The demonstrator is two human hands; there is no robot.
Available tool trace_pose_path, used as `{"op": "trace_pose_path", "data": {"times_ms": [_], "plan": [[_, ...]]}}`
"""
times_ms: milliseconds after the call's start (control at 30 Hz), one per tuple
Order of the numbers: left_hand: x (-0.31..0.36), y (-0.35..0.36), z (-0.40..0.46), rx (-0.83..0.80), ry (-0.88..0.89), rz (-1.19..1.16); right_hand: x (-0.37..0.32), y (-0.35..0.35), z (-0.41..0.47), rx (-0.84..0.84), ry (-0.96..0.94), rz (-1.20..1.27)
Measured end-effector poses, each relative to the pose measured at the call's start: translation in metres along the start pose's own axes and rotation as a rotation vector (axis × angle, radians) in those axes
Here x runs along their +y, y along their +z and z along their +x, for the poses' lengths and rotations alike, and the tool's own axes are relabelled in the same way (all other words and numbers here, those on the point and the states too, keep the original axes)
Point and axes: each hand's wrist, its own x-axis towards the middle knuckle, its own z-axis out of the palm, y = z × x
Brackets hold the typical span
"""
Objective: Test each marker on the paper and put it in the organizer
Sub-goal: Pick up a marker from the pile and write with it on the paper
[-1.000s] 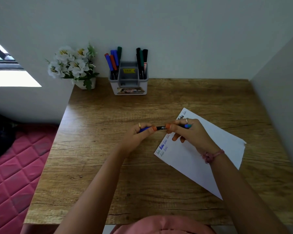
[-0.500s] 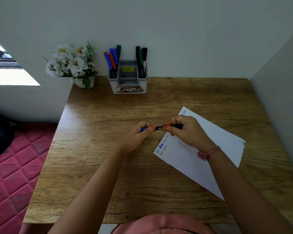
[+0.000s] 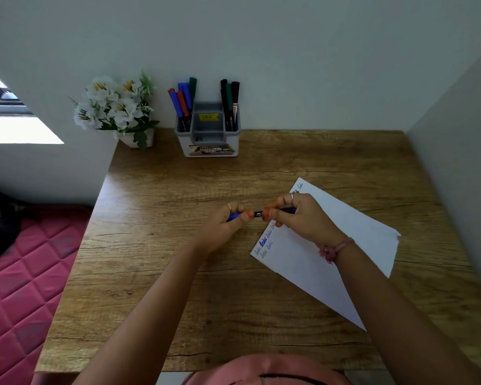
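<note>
A blue marker [image 3: 258, 214] with a black barrel lies level between both hands above the desk. My left hand [image 3: 225, 223] grips its left, blue end. My right hand [image 3: 297, 215] grips its right end, over the near-left corner of the white paper [image 3: 353, 245]. The paper lies slanted at the right and carries several small blue words along its left edge. The white and grey organizer [image 3: 210, 140] stands at the back against the wall, with several markers in its left slot [image 3: 182, 104] and its right slot [image 3: 229, 102].
A small pot of white flowers [image 3: 117, 109] stands at the desk's back left corner. Walls close the desk at the back and on the right. A red quilted mattress [image 3: 20, 273] lies on the floor to the left.
Both hands have come slightly closer together along the marker; less of the barrel shows between them, and the blue right end has slid into my right hand.
</note>
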Motion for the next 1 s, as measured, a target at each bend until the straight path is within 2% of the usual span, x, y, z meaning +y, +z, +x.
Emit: {"op": "trace_pose_path", "data": {"times_ms": [200, 500, 633, 733, 800, 900, 1000], "plan": [[0.001, -0.004, -0.001, 0.045, -0.057, -0.121, 0.004, 0.0, 0.001, 0.043, -0.022, 0.042], [0.024, -0.012, 0.005, 0.418, -0.003, -0.47, 0.003, 0.023, 0.014, 0.142, -0.127, 0.079], [0.044, -0.014, 0.016, 0.452, 0.024, -0.534, -0.006, 0.035, 0.021, 0.085, -0.217, 0.042], [0.065, -0.022, 0.027, 0.507, 0.066, -0.53, -0.008, 0.033, 0.025, 0.106, -0.242, 0.044], [0.078, -0.032, 0.037, 0.543, 0.101, -0.57, -0.001, 0.028, 0.026, 0.166, -0.255, -0.036], [0.095, -0.052, 0.058, 0.621, 0.151, -0.615, 0.017, 0.018, 0.03, 0.317, -0.236, -0.334], [0.11, -0.068, 0.079, 0.682, 0.195, -0.566, 0.033, 0.014, 0.031, 0.322, -0.147, -0.544]]}}
